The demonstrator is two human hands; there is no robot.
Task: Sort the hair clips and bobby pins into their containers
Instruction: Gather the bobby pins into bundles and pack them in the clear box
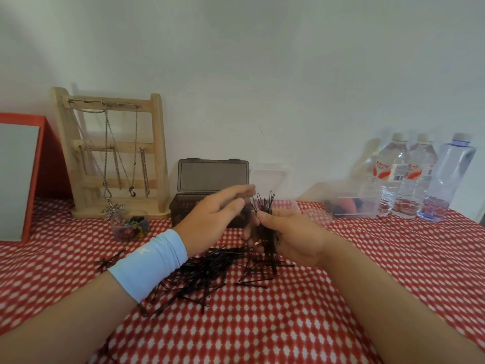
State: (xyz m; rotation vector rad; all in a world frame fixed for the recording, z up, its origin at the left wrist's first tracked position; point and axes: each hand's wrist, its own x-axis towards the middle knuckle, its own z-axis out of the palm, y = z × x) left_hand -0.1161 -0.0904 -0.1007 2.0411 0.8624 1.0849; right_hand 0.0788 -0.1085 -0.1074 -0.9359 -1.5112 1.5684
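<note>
The right hand (294,232) gripped a bundle of bobby pins (266,206) just right of the frame's centre. Its fingers were curled tightly round the lower half, so the looped ends fanned out above the thumb. The left hand (212,216), with a pale blue wristband (149,264), reached in from the left. Its fingers (244,191) were stretched toward those looped ends, but blur hid whether they pinched a pin or only touched one.

Below both hands a loose pile of pins (204,269) lay scattered on the red-and-white checked worktop (262,324). A few strays lay further left. Behind the hands stood an open dark box (212,177) and, just to its right, a clear container (270,177). A small jar of coloured clips (130,228) sat at centre left.

The pins looked light, thin, springy and slick. They would probably tangle and slide out of a loose grasp. A firm hold round the middle of an aligned bundle seemed safest, and single strays would be best pinched at the looped end. The cloth might make flat pins hard to lift.
</note>
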